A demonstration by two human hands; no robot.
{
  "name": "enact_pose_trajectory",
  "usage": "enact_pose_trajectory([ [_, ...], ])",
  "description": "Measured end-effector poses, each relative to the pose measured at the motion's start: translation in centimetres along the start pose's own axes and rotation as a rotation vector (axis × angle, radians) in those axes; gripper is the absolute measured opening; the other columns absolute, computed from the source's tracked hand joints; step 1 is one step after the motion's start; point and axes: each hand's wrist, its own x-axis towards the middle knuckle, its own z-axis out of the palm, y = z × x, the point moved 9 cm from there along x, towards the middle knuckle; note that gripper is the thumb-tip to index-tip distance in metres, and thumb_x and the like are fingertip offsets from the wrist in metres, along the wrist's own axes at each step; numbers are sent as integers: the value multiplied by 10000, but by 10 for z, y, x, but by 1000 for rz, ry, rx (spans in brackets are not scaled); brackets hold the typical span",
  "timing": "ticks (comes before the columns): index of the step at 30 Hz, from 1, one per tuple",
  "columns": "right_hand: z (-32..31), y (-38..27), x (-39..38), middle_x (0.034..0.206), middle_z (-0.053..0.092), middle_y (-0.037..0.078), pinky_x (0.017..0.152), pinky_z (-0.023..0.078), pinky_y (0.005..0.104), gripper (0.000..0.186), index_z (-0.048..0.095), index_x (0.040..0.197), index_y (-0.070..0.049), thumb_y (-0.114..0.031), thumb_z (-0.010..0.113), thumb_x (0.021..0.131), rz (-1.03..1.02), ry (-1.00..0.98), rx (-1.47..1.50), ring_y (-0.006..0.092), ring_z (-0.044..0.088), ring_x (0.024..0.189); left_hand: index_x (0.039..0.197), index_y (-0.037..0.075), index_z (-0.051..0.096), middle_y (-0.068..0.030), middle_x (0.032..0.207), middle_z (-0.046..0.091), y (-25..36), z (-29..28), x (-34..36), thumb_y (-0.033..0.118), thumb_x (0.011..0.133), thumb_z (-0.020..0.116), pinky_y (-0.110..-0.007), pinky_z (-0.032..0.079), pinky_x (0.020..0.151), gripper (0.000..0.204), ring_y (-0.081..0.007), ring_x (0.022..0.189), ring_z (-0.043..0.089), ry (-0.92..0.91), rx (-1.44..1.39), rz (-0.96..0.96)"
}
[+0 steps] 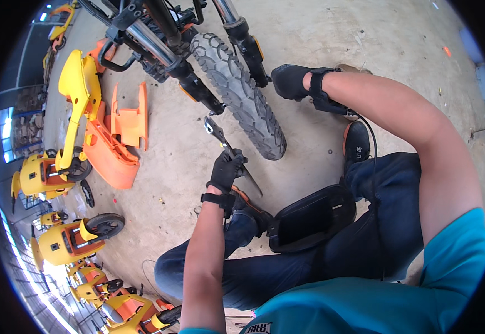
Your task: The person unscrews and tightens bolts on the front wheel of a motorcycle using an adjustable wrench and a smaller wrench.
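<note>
My left hand (227, 170), in a black glove, is closed round the handle of a wrench (216, 131). The wrench's silver head points up toward the lower end of the left fork leg (189, 83); they look apart. The handle's other end tapers out below my fist. My right hand (290, 82), also gloved in black, is closed at the foot of the right fork leg (248, 49). Its fingers are mostly hidden, and whatever they hold does not show. Between the fork legs stands a front wheel with a knobbly grey tyre (239, 97).
A black open plastic container (342, 203) rests by my legs. Orange panels (112, 156) and a yellow body panel (78, 83) lie on the concrete floor to the left. Several yellow-and-orange scooters (62, 242) stand along the left side. My shoe (356, 142) is below my right hand.
</note>
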Motion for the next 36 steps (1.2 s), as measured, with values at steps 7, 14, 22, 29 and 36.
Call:
enact_pose_trajectory([
  [7,13,1,16,826,693,99,726,531,375,198,708,810,-57,-180,727,655,-51,-13,-225,277,663,801,1128,11,579,-73,879,675,68,-8,-72,213,948,533,-180,412,478,275,-57,579,549,-128,112,-93],
  [14,17,-5,17,852,699,74,749,533,369,196,734,794,-100,-196,765,627,-56,-43,-322,273,658,823,1079,10,621,-46,822,648,109,2,-109,321,938,524,-225,458,605,355,-107,720,589,-96,103,-23],
  [22,13,1,12,674,663,159,636,524,372,180,623,778,62,-107,564,753,-81,4,-127,288,667,673,1091,10,605,30,713,591,137,3,-105,386,953,477,-193,402,475,421,-47,520,499,-46,209,-15],
  [29,23,4,23,860,702,67,761,535,372,191,731,789,-91,-197,762,633,-54,-22,-248,272,660,842,1032,15,647,9,737,598,143,-14,-92,344,968,468,-208,427,520,380,-65,583,529,-78,310,-45],
  [36,24,7,26,859,700,73,762,534,376,199,731,789,-91,-196,766,623,-46,9,-226,279,658,852,1117,7,596,70,670,552,157,-8,-90,401,963,467,-163,329,436,442,-24,480,428,-55,276,-56],
])
